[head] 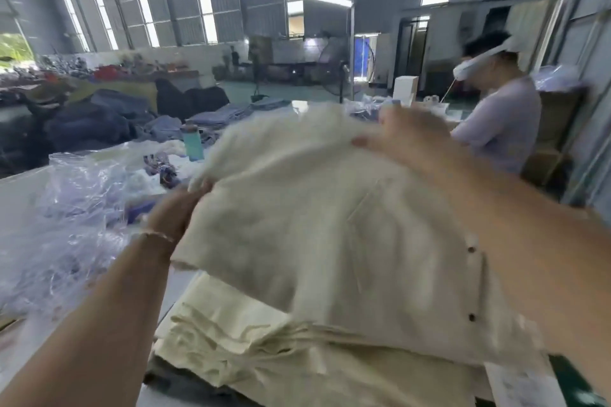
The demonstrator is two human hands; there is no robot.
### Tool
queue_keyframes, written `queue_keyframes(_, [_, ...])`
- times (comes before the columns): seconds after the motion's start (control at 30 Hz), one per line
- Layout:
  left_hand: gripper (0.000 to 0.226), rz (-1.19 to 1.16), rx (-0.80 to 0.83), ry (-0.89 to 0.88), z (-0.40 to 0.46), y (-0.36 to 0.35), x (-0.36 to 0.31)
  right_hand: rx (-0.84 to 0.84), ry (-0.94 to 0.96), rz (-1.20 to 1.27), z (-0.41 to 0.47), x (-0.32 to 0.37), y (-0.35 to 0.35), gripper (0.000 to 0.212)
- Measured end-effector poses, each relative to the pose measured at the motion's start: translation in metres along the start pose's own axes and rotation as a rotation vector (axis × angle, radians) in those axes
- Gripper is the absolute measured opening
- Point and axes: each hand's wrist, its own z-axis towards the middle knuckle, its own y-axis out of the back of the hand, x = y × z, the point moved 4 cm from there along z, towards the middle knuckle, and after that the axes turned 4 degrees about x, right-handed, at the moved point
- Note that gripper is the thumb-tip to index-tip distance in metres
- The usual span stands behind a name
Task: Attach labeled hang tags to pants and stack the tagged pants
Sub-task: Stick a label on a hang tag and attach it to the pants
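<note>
Evidently mid-transfer: cream pants (330, 225) lifted clear above the stack of folded cream pants (251, 350) on the white table (20, 195), carried by both hands so the fabric stays spread, not bunched. Left hand (175, 211) gripping the near-left edge with fingers curled under the cloth, right hand (410, 135) laid over the far top edge (too blurred to tell whether pinching or just pressing flat). No hang tag discernible on this pair; crumpled plastic bags (76, 208) heaped left, likely discarded wrapping, with a teal bottle (192, 144) beyond.
</note>
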Motion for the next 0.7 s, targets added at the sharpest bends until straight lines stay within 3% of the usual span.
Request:
queue_keyframes(0.1, [0.034,0.590,0.006,0.221,0.019,0.008,0.087,0.299,0.137,-0.040,-0.003,0.024,-0.105,0.069])
queue_keyframes(0.17, [0.045,0.848,-0.050,0.186,0.021,-0.002,0.113,0.495,0.283,0.099,-0.019,0.034,-0.161,0.065])
queue_keyframes(0.23, [0.039,0.871,-0.042,-0.002,0.019,-0.030,0.120,0.647,0.380,0.154,-0.036,0.038,-0.200,0.061])
queue_keyframes(0.3, [0.031,0.948,0.065,-0.112,0.015,-0.064,0.130,0.735,0.482,0.052,-0.051,0.040,-0.229,0.056])
queue_keyframes(0.43, [0.043,1.176,0.231,0.016,0.006,-0.090,0.173,0.720,0.559,-0.034,-0.058,0.039,-0.250,0.052])
queue_keyframes(0.57, [0.045,1.139,0.255,0.006,0.009,-0.088,0.177,0.726,0.564,-0.031,-0.058,0.043,-0.246,0.051])
queue_keyframes(0.7, [0.033,0.987,0.248,-0.022,-0.014,-0.078,0.157,0.738,0.501,0.037,-0.059,0.049,-0.224,0.045])
